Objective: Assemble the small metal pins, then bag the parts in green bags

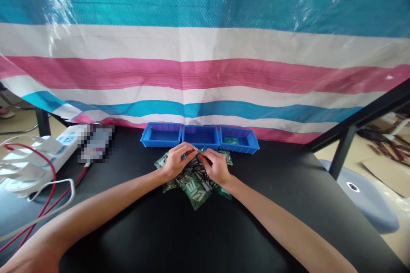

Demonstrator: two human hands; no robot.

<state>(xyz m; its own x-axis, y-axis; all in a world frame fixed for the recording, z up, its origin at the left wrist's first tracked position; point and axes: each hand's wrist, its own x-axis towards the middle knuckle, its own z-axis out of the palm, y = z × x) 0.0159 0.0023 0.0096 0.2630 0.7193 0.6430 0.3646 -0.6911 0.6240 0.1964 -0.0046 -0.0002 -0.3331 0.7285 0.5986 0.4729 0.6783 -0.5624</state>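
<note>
My left hand [177, 160] and my right hand [216, 166] meet over a pile of translucent green plastic bags. Their fingers are closed in pinches, with a bit of green plastic showing between the fingertips, apparently the edge of a bag. Small silvery and dark metal pieces [200, 170] lie just under the hands. One green bag [194, 190] at the front of the pile holds several short, pale metal pieces. More green bag [161, 161] sticks out beside my left wrist. The fingertips partly hide what they grip.
Behind the hands stand a left blue bin [162, 144], a middle blue bin [201, 129] and a right blue bin [246, 148], which has something green inside. A power strip [56, 160] with plugs and red and white cables lies left. Striped sheeting [192, 42] hangs behind the black table [134, 226].
</note>
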